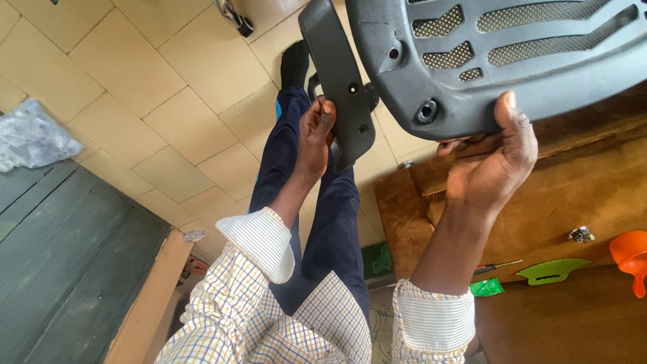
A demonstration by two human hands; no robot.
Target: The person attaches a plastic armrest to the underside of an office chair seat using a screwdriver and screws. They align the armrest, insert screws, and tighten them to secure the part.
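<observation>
Left hand: my left hand point(315, 138) is wrapped around the black armrest bracket point(337, 81), fingers curled on its lower part, and holds it up over my knees.
Right hand: my right hand point(490, 158) grips the bottom rim of the dark grey chair back point(472, 74), thumb up along the outer face, fingers tucked under the edge.
Where the parts are: both are raised in front of me, above the tiled floor point(135, 81); the bracket stands just beside the left edge of the chair back, near a round bolt hole point(426, 110) in the shell. I cannot tell if the two parts touch.
How the chair back handles: I judge it a stiff moulded plastic shell with mesh panels point(532, 47); broad and awkward more than heavy, and likely to swing if I hold it by one corner only. The thick rim is the firm place to grip; the mesh looks the weaker spot, so I keep my fingers off it.
How the bracket handles: rigid, narrow, smooth-faced and probably light; it could twist in my palm, so a full wrap near its middle suits it.
Around me: a brown sofa point(579, 182) at my right with a small metal fitting point(580, 234), a screwdriver point(497, 267), a green plastic piece point(551, 270) and an orange scoop point(631, 259); a clear plastic bag point(30, 135) lies to the left.
</observation>
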